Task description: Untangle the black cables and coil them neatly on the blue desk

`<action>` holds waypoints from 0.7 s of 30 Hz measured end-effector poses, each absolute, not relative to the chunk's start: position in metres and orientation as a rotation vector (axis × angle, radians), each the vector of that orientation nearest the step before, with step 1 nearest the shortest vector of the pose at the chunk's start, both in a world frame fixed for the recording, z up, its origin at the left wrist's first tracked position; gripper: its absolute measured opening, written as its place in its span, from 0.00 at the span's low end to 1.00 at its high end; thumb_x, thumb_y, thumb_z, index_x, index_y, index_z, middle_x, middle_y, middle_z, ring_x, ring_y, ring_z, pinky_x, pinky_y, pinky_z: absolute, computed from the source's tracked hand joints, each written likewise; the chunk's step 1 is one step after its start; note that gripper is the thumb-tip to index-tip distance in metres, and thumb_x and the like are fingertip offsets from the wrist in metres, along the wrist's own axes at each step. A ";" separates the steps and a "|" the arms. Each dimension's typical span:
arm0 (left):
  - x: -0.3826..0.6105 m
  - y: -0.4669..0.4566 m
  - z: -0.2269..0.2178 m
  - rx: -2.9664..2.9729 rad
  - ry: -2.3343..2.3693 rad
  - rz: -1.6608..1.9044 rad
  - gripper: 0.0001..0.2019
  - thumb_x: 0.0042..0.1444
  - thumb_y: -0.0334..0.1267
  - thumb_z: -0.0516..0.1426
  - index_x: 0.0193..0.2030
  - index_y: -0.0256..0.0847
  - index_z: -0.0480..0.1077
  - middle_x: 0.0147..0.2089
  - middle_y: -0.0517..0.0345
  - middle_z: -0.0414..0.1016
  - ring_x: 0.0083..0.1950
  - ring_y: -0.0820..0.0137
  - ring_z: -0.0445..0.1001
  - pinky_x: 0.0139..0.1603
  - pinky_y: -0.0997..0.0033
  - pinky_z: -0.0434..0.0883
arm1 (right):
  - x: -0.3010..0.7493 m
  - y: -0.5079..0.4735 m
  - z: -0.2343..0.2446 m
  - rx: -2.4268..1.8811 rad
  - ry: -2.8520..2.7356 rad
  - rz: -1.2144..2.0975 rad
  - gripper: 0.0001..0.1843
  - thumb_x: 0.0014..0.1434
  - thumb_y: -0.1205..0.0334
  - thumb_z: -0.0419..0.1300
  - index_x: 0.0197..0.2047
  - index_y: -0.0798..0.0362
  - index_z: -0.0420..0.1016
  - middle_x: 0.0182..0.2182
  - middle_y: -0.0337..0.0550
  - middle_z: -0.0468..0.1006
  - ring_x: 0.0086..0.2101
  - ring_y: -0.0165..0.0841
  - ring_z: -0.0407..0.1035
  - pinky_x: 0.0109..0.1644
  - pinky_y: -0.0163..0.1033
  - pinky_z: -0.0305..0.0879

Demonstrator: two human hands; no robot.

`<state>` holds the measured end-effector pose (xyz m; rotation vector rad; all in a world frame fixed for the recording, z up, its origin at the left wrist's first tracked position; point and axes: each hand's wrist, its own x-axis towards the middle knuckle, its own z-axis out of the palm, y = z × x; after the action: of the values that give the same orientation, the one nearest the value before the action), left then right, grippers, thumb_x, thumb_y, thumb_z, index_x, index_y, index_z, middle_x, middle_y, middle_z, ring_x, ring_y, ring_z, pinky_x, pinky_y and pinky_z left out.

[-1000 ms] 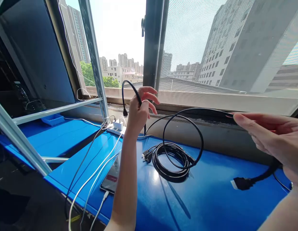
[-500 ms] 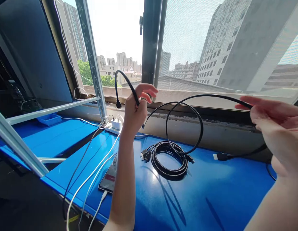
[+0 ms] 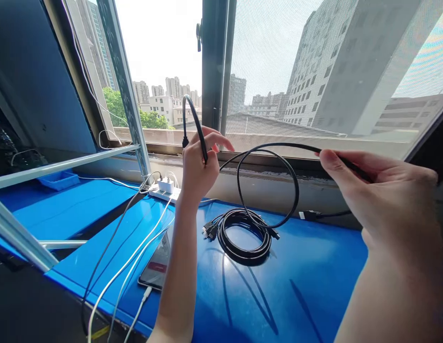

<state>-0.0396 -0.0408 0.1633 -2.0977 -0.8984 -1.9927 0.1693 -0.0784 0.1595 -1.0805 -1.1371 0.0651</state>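
A black HDMI-type cable (image 3: 297, 188) hangs in a loop between my two hands above the blue tabletop. My left hand (image 3: 203, 159) pinches it, and a short bent end arches up over the knuckles, its plug partly hidden behind the hand. At the right, my right hand (image 3: 375, 190) grips the cable between thumb and fingers. From behind that hand a length drops to a black plug with a pale tip (image 3: 307, 215). Below the loop lies a coiled bundle of black cables (image 3: 245, 257), with several plugs at its left side and one at its right.
A phone (image 3: 155, 267) with a white charging cable (image 3: 141, 302) lies left of my forearm. Behind it stands a power strip with white chargers (image 3: 166, 186). A metal frame (image 3: 126, 90), a blue tray (image 3: 59, 179) and the window ledge (image 3: 164, 164) border the work surface (image 3: 314, 267).
My right hand has moved left, turned over and closed more around the cable. The plug by my left hand has risen partly behind it. The whole view has shifted slightly.
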 end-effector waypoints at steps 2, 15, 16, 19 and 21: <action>-0.038 -0.040 0.163 -2.130 -0.863 -1.970 0.13 0.48 0.34 0.48 0.22 0.55 0.69 0.33 0.56 0.71 0.34 0.60 0.69 0.36 0.55 0.69 | 0.165 -0.082 0.160 -1.040 -1.239 0.022 0.10 0.42 0.50 0.64 0.24 0.46 0.81 0.19 0.38 0.77 0.21 0.31 0.66 0.26 0.38 0.60; -0.035 -0.037 0.162 -2.040 -0.595 -2.031 0.14 0.48 0.28 0.49 0.21 0.51 0.69 0.29 0.55 0.70 0.28 0.64 0.66 0.28 0.60 0.68 | 0.151 -0.110 0.168 -0.863 -1.659 -0.103 0.08 0.49 0.54 0.63 0.25 0.46 0.81 0.19 0.34 0.77 0.19 0.28 0.67 0.19 0.32 0.58; -0.036 -0.037 0.163 -2.037 -0.621 -2.028 0.14 0.48 0.29 0.49 0.21 0.52 0.69 0.29 0.56 0.70 0.27 0.63 0.66 0.28 0.59 0.67 | 0.152 -0.111 0.168 -0.861 -1.680 -0.111 0.09 0.50 0.53 0.63 0.25 0.47 0.81 0.19 0.34 0.77 0.19 0.27 0.66 0.19 0.31 0.58; -0.038 -0.037 0.164 -2.035 -0.672 -2.019 0.14 0.49 0.33 0.48 0.21 0.55 0.69 0.28 0.57 0.69 0.28 0.61 0.67 0.27 0.57 0.66 | 0.154 -0.112 0.169 -0.862 -1.713 -0.115 0.10 0.51 0.53 0.62 0.25 0.47 0.80 0.18 0.34 0.76 0.18 0.26 0.65 0.18 0.31 0.55; -0.038 -0.037 0.164 -2.022 -0.684 -2.028 0.14 0.50 0.34 0.47 0.21 0.56 0.68 0.28 0.57 0.68 0.28 0.61 0.67 0.27 0.57 0.65 | 0.155 -0.112 0.170 -0.862 -1.709 -0.120 0.09 0.50 0.53 0.63 0.25 0.47 0.80 0.19 0.34 0.76 0.18 0.26 0.65 0.18 0.31 0.55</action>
<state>-0.0379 -0.0370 0.1637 -2.0220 -0.6836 -2.0276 0.1548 -0.1123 0.1697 -0.8619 -1.7086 -0.1202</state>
